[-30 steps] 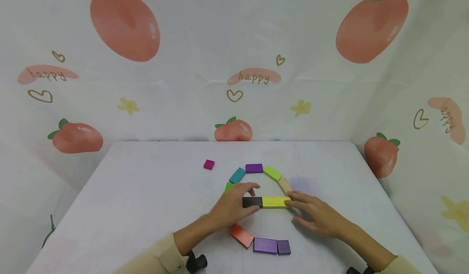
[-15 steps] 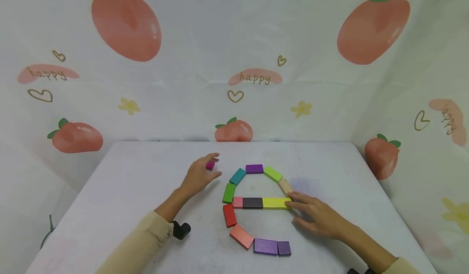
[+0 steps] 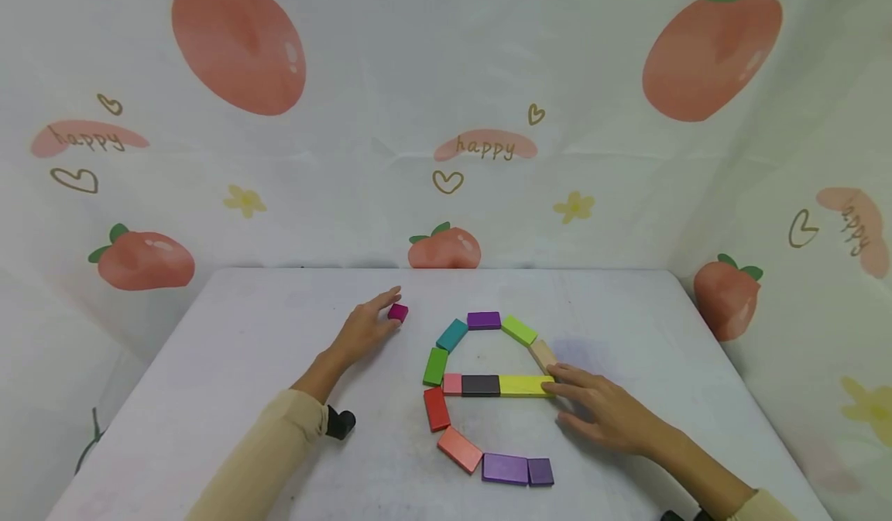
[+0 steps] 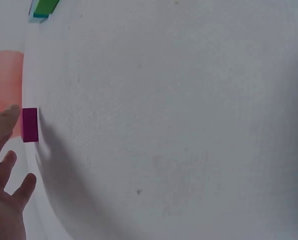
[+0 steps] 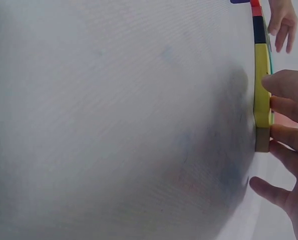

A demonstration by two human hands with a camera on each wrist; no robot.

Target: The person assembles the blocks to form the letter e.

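Observation:
Beside a small magenta block (image 3: 398, 313) at the back of the table, my left hand (image 3: 358, 331) is spread with its fingers loose. In the left wrist view, a fingertip is close to that block (image 4: 29, 125); I cannot tell whether it touches. My right hand (image 3: 609, 413) rests with fairly straight fingers at the right end of the yellow block (image 3: 526, 385), one fingertip on it and another near the beige block (image 3: 543, 357). The yellow block lies in a row with a black block (image 3: 480, 385) and a pink block (image 3: 452, 385).
A curve of blocks surrounds the row: lime (image 3: 519, 330), purple (image 3: 484, 320), teal (image 3: 452, 335), green (image 3: 435, 367), red (image 3: 437, 409), salmon (image 3: 460, 450), light purple (image 3: 505, 468) and dark purple (image 3: 540, 472). They lie on a white table (image 3: 244, 366) before a peach-print curtain (image 3: 348, 118).
My left hand has left the pink and black blocks for the magenta block at the back left, then drawn slightly left. The right hand has stayed in place.

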